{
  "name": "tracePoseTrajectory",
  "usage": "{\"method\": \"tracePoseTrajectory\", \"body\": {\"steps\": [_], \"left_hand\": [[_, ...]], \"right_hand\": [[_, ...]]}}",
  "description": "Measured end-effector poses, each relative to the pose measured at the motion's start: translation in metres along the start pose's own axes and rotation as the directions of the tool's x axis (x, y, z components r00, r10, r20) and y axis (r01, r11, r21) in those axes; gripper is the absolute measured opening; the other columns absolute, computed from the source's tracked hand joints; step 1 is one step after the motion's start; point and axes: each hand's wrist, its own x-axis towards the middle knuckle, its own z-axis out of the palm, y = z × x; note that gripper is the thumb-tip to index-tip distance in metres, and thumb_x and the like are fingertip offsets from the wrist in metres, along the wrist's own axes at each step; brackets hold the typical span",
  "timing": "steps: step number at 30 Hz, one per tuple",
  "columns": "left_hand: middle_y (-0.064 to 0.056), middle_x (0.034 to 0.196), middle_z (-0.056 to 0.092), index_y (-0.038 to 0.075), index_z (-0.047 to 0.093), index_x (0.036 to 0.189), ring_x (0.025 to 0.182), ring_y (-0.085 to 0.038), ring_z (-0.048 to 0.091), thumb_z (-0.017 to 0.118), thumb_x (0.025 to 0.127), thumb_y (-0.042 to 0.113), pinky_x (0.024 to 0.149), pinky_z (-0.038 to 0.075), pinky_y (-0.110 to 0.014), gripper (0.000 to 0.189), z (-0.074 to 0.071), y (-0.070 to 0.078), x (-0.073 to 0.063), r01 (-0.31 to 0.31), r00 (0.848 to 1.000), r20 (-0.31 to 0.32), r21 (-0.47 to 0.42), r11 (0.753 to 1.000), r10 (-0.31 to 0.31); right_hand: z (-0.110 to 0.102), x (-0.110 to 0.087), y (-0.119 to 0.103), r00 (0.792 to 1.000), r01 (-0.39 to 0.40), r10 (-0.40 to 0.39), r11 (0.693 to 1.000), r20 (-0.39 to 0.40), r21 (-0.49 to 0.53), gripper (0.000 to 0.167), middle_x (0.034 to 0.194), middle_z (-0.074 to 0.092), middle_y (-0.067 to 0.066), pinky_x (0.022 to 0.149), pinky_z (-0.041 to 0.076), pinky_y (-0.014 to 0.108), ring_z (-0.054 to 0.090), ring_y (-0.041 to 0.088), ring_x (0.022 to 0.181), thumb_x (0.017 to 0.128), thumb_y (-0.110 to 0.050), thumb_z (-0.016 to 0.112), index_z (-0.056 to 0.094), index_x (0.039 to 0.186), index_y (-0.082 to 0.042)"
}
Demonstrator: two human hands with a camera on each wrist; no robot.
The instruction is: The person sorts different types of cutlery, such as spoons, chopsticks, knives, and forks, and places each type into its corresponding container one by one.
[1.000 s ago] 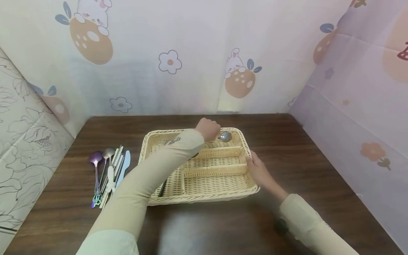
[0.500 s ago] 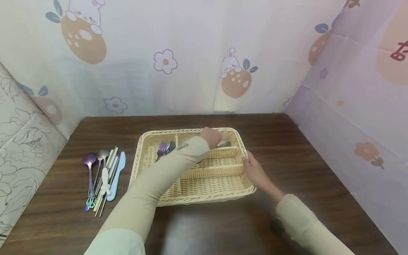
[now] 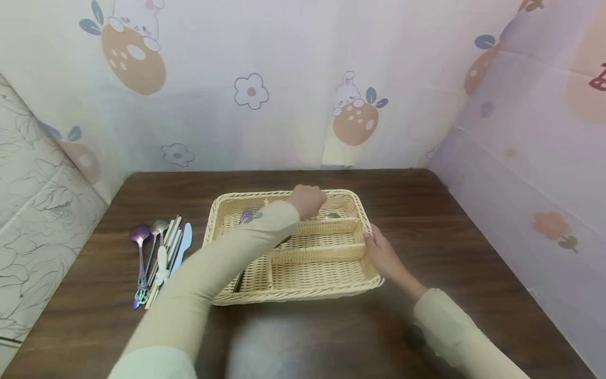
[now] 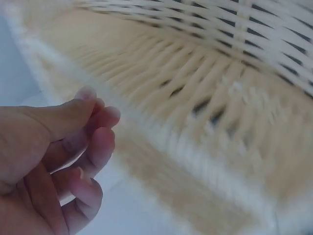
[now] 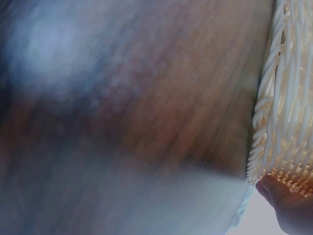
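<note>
Brown table (image 3: 426, 221): right hand (image 3: 385, 258) steadying wicker tray (image 3: 322, 284); left hand (image 3: 307, 200) inside.

I am counting one rectangular cream woven wicker basket (image 3: 331, 281) divided into four compartments, two metal spoons (image 3: 150, 237) lying loose on the table, one pale blue plastic knife (image 3: 182, 247), and one silver spoon (image 3: 331, 216) inside the basket.
</note>
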Motion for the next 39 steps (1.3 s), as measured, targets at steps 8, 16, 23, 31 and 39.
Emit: {"method": "tracePoseTrajectory", "body": {"steps": [8, 16, 23, 31, 39], "left_hand": [[0.001, 0.071, 0.062, 0.009, 0.066, 0.077, 0.062, -0.013, 0.055, 0.06, 0.09, 0.007, 0.056, 0.048, -0.029, 0.014, -0.044, -0.071, -0.123, 0.078, 0.981, -0.152, -0.237, 0.968, -0.117], [-0.007, 0.078, 0.068, 0.004, 0.071, 0.089, 0.061, -0.022, 0.06, 0.064, 0.088, 0.014, 0.051, 0.047, -0.045, 0.012, 0.01, -0.165, -0.238, 0.388, 0.902, -0.072, -0.297, 0.873, -0.426], [0.004, 0.051, 0.042, 0.011, 0.048, 0.057, 0.045, -0.013, 0.038, 0.062, 0.089, 0.021, 0.041, 0.031, -0.03, 0.036, 0.062, -0.182, -0.27, 0.548, 0.826, 0.11, -0.388, 0.741, -0.553], [0.001, 0.045, 0.042, 0.01, 0.045, 0.053, 0.041, -0.012, 0.041, 0.061, 0.083, 0.013, 0.04, 0.034, -0.025, 0.034, 0.078, -0.177, -0.264, 0.593, 0.791, 0.207, -0.496, 0.635, -0.576], [-0.01, 0.051, 0.058, -0.001, 0.057, 0.06, 0.045, -0.018, 0.061, 0.06, 0.08, 0.005, 0.044, 0.049, -0.028, 0.021, 0.077, -0.177, -0.258, 0.595, 0.782, 0.227, -0.552, 0.585, -0.581]], "right_hand": [[-0.004, 0.003, 0.0, 1.0, -0.006, 0.006, 1.0, 0.015, -0.015, 0.053, 0.142, 0.032, 0.033, 0.105, 0.028, 0.056, 0.039, 0.045, 0.126, 0.105, -0.026, 0.024, 0.013, 0.15, 0.0], [-0.004, 0.002, 0.003, 0.999, -0.011, 0.012, 1.0, 0.033, -0.014, 0.054, 0.143, 0.03, 0.033, 0.107, 0.023, 0.057, 0.035, 0.044, 0.129, 0.105, -0.027, 0.023, 0.01, 0.15, -0.001], [-0.002, 0.006, 0.005, 0.999, -0.007, 0.008, 1.0, 0.05, -0.016, 0.056, 0.138, 0.036, 0.035, 0.099, 0.036, 0.056, 0.051, 0.043, 0.113, 0.105, -0.029, 0.022, 0.008, 0.151, -0.001], [-0.001, 0.006, 0.003, 0.998, -0.012, 0.012, 1.0, 0.061, 0.003, 0.056, 0.136, 0.039, 0.034, 0.099, 0.038, 0.054, 0.053, 0.041, 0.111, 0.105, -0.031, 0.023, 0.009, 0.151, -0.002], [-0.001, 0.004, 0.001, 0.999, -0.022, 0.023, 1.0, 0.048, -0.011, 0.055, 0.141, 0.034, 0.033, 0.105, 0.027, 0.057, 0.043, 0.044, 0.123, 0.105, -0.029, 0.022, 0.009, 0.151, -0.002]]}}
